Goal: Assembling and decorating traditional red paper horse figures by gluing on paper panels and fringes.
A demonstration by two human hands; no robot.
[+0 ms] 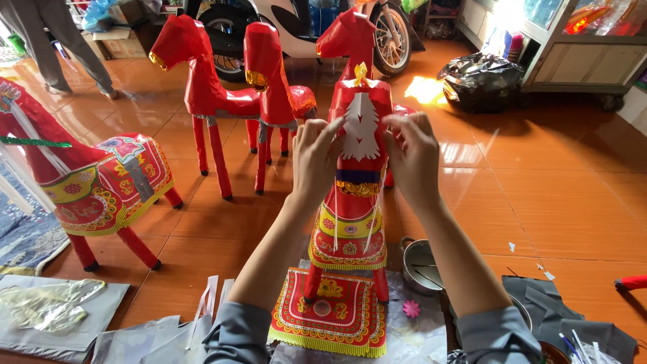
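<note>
Both hands are raised to the back of a red paper horse [350,202] that stands on the orange tiled floor [539,202] right in front of the person, facing away. The left hand [315,162] and the right hand [412,156] each pinch one side of a white fringed paper cutout [361,131], pressed flat against the horse's neck, so each grip is narrow and closed on the cutout's edge. A small gold bow [361,71] sits just above the cutout. Lower down the horse wears a patterned red and yellow saddle cloth [348,236], and a matching cloth [330,311] lies on the floor between its hind legs. Just right of the horse stands a metal pot [421,266], with a pink paper flower [411,309] near it. Farther ahead are two plain red horses [202,87] [273,94], and at the left a larger decorated horse [101,185]. A black bag [480,81] lies near a cabinet [579,67], a motorbike [303,27] is parked behind the horses, and another person's legs [60,40] show at top left.
</note>
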